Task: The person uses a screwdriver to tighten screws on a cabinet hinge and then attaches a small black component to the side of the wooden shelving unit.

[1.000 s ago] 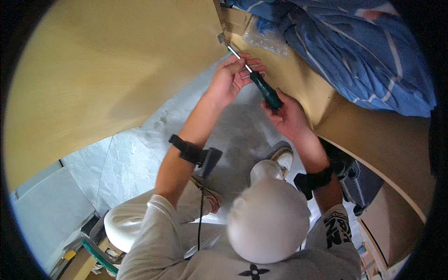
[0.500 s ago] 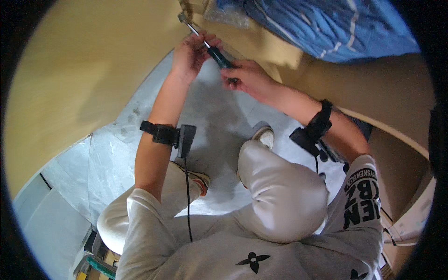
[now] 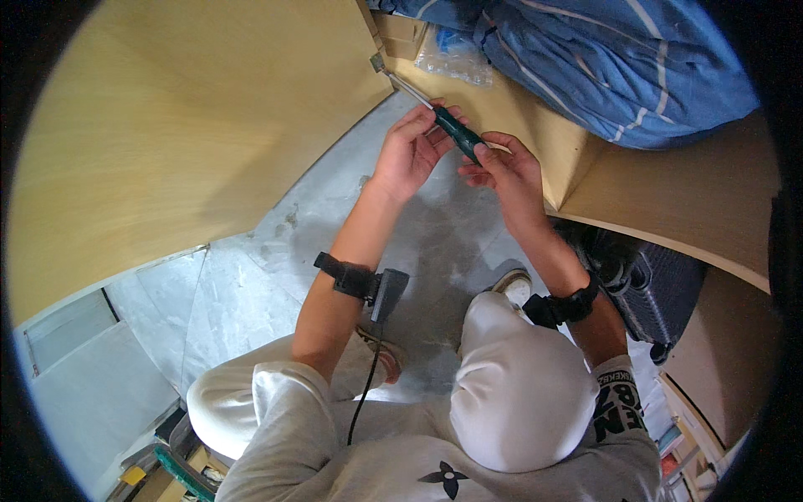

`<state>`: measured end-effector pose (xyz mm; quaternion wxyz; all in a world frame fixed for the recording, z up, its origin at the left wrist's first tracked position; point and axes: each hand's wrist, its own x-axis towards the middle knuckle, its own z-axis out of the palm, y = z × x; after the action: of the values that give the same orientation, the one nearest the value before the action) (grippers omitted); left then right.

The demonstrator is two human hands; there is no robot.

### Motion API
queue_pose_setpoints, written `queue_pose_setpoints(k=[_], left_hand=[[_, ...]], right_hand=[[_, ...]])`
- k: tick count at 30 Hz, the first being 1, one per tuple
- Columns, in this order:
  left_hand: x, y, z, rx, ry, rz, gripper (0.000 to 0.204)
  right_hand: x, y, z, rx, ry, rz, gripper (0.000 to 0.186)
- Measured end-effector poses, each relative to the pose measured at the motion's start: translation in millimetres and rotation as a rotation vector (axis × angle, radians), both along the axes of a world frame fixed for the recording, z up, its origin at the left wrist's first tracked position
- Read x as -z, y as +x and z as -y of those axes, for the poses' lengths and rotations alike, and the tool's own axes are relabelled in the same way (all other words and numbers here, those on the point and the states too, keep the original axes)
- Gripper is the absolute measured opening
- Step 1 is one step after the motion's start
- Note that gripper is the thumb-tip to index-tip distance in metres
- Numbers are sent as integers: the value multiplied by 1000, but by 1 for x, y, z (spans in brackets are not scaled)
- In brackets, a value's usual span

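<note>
A screwdriver [image 3: 458, 132] with a dark green handle and a metal shaft slants up and to the left. Its tip reaches a small metal hinge [image 3: 377, 64] at the edge of a pale wooden door; exact contact is too small to tell. My left hand [image 3: 407, 152] steadies the front of the handle near the shaft, thumb and fingers around it. At the handle's rear end, my right hand [image 3: 507, 171] grips with thumb and fingertips, its other fingers loosely curled.
The large wooden door [image 3: 192, 142] spans the left. A blue striped cloth bundle [image 3: 619, 67] and a clear plastic bag [image 3: 454, 57] lie on a wooden shelf [image 3: 519, 105]. Below it, a dark suitcase [image 3: 657, 289] stands on the grey floor [image 3: 335, 188].
The view has shifted, so door, shelf and hands appear farther right and lower. Both hands stay on the screwdriver, whose tip remains at the hinge. My right fingers look looser.
</note>
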<state>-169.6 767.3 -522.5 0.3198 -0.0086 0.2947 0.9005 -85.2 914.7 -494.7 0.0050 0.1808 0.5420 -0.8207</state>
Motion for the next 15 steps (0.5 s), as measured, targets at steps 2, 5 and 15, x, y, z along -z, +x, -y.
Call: queue_pose_setpoints(k=[2, 5, 15], left_hand=[[-3, 1, -1, 11, 35, 13, 31], [-4, 6, -7, 1, 34, 28, 32], [3, 8, -8, -79, -126, 0, 22]], right_hand=[[-2, -2, -1, -11, -17, 41, 29], [-2, -1, -6, -65, -180, 121, 29], [18, -3, 8, -28, 623, -222, 35]])
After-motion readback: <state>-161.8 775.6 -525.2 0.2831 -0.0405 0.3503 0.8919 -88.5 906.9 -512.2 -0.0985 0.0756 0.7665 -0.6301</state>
